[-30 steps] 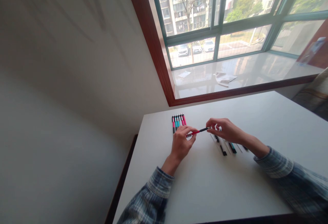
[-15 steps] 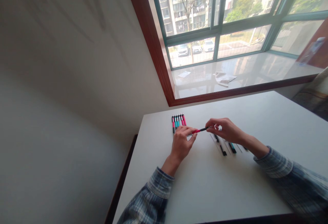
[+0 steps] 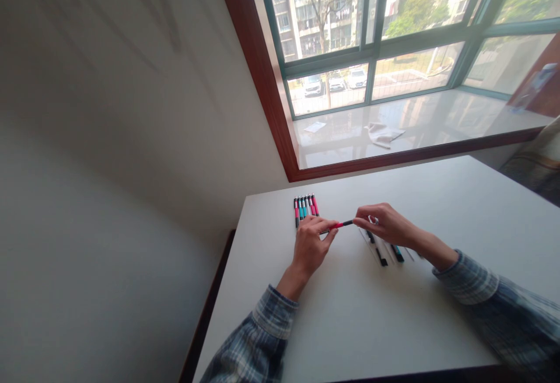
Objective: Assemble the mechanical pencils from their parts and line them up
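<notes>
Above the white table, my left hand (image 3: 311, 242) pinches the red part of a red and black pen (image 3: 347, 223) between thumb and fingers. From the other side, my right hand (image 3: 385, 222) has its fingertips closed at the pen's black end; the fingers hide that tip. Behind my left hand lies a row of several pens (image 3: 303, 205) in red, teal and black, side by side, their lower ends covered by the hand. Under my right hand are loose pen parts: black and teal barrel pieces (image 3: 397, 253) and thin refills (image 3: 368, 242), some partly hidden by the wrist.
The white table (image 3: 350, 319) runs up to the wall and a window with a red-brown frame (image 3: 286, 155). On the sill lie a crumpled cloth (image 3: 384, 135) and a piece of paper (image 3: 315, 127). A bottle (image 3: 536, 86) stands at the sill's right.
My right fingers have shifted slightly to the right along the pen's black end. My left hand stays nearly still.
</notes>
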A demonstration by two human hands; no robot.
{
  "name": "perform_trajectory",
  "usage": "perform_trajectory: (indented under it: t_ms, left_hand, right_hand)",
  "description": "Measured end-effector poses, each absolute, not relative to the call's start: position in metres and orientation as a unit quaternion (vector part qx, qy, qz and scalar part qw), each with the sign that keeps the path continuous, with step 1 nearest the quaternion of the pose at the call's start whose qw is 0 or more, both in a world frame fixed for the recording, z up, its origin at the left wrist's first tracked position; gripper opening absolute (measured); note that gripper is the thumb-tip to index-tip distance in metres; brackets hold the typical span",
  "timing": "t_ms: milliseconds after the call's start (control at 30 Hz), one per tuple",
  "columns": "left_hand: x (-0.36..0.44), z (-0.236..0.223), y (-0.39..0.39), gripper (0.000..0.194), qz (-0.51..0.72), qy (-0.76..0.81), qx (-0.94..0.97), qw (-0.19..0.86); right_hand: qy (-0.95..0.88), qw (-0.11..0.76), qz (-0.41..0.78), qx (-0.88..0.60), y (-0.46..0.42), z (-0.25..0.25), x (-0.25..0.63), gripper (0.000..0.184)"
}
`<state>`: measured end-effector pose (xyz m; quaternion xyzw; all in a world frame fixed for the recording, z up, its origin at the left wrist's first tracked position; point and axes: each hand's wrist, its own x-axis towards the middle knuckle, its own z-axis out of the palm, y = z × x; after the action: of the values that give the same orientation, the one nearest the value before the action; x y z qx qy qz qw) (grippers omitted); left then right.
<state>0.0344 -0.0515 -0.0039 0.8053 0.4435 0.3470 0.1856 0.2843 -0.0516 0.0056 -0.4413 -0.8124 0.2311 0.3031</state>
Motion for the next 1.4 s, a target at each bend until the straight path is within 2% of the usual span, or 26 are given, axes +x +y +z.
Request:
perform_trajectory:
  t_ms: [67, 167, 267, 467, 667, 900, 1033, 1167, 1400]
  left_hand:
    - [0.0344, -0.0036, -0.0515, 0.015, 0.347, 0.443, 0.806, 0.185]
    - [0.0342, -0.0037, -0.0511, 0.014, 0.353, 0.444, 0.803, 0.184]
    - [0.0343, -0.0044, -0.0508, 0.014, 0.353, 0.443, 0.803, 0.183]
    - [0.0349, -0.0034, -0.0517, 0.014, 0.343, 0.44, 0.808, 0.186]
    - [0.0349, -0.0029, -0.0517, 0.014, 0.346, 0.445, 0.805, 0.185]
    - [0.0352, -0.0025, -0.0527, 0.012, 0.343, 0.434, 0.813, 0.184]
    - [0.0349, -0.0023, -0.0529, 0.012, 0.346, 0.439, 0.809, 0.182]
    - [0.0348, -0.0028, -0.0521, 0.013, 0.347, 0.439, 0.809, 0.182]
    - [0.0345, -0.0025, -0.0516, 0.011, 0.339, 0.432, 0.817, 0.177]
  right_hand:
    - [-0.813, 0.294, 0.236, -0.445, -0.0516, 0.0046, 0.2843, 0.036]
    - [-0.805, 0.31, 0.241, -0.445, -0.0522, 0.0041, 0.284, 0.023]
    - [-0.802, 0.328, 0.241, -0.438, -0.0525, 0.0045, 0.2836, 0.02]
    - [-0.81, 0.3, 0.23, -0.447, -0.0516, 0.0027, 0.2832, 0.039]
    - [-0.801, 0.324, 0.243, -0.44, -0.0523, 0.0018, 0.2829, 0.024]
    - [-0.814, 0.291, 0.23, -0.447, -0.0523, 0.0001, 0.2815, 0.041]
    - [-0.806, 0.315, 0.244, -0.438, -0.0532, 0.0004, 0.2812, 0.024]
    - [-0.809, 0.322, 0.232, -0.434, -0.053, -0.0003, 0.2819, 0.02]
    - [-0.82, 0.297, 0.226, -0.435, -0.0529, -0.0001, 0.28, 0.035]
